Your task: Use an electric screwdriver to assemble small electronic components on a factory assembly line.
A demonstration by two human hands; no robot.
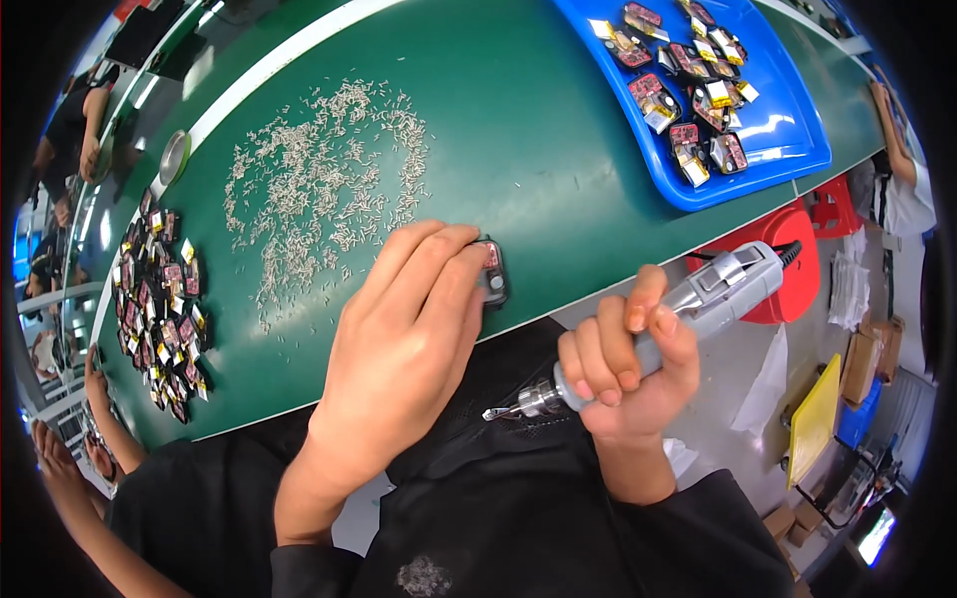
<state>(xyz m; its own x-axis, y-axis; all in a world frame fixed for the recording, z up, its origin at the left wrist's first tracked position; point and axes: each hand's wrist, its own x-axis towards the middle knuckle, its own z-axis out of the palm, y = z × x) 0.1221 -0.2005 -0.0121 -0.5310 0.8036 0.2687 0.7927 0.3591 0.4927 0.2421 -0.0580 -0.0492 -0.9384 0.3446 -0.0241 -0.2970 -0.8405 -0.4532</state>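
Observation:
My left hand (394, 334) rests near the front edge of the green table (508, 130). Its fingers are closed over a small black plastic case (493, 274) with a reddish circuit board inside, and they cover the case's left part. In my right hand (638, 369) is a grey electric screwdriver (723, 284), held off the table just past the front edge. Its bit (503, 411) points left, over my dark clothing; something small and shiny sits at the tip. Left of the case, many small silvery screws (319, 179) lie scattered.
A blue tray (783, 149) at the far right holds several similar cases. More cases lie in a heap (159, 309) at the left. Behind that heap is a round metal-looking dish or roll (174, 156). A red stool (797, 279) stands below the table. Other people's arms show at both sides.

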